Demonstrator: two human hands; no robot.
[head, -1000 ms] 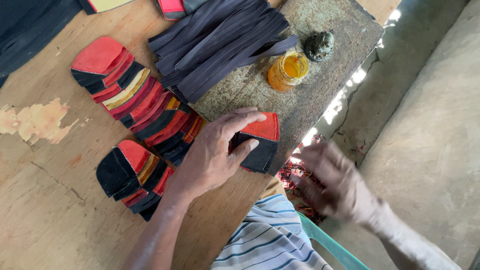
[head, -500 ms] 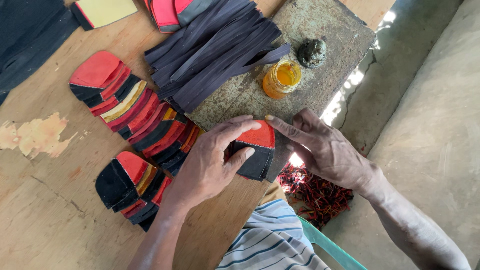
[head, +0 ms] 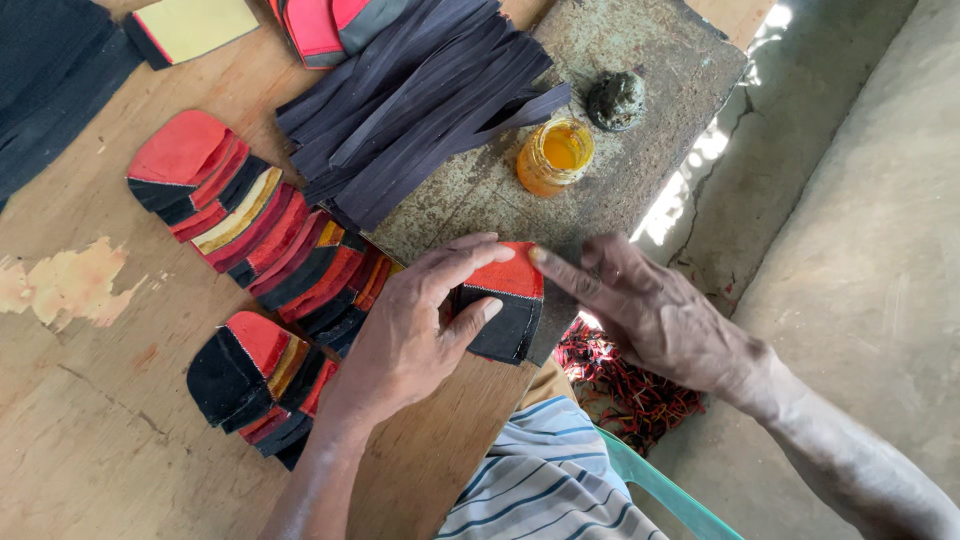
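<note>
Jar (head: 555,156) on slab (head: 640,70), right of strips (head: 420,100).
</note>
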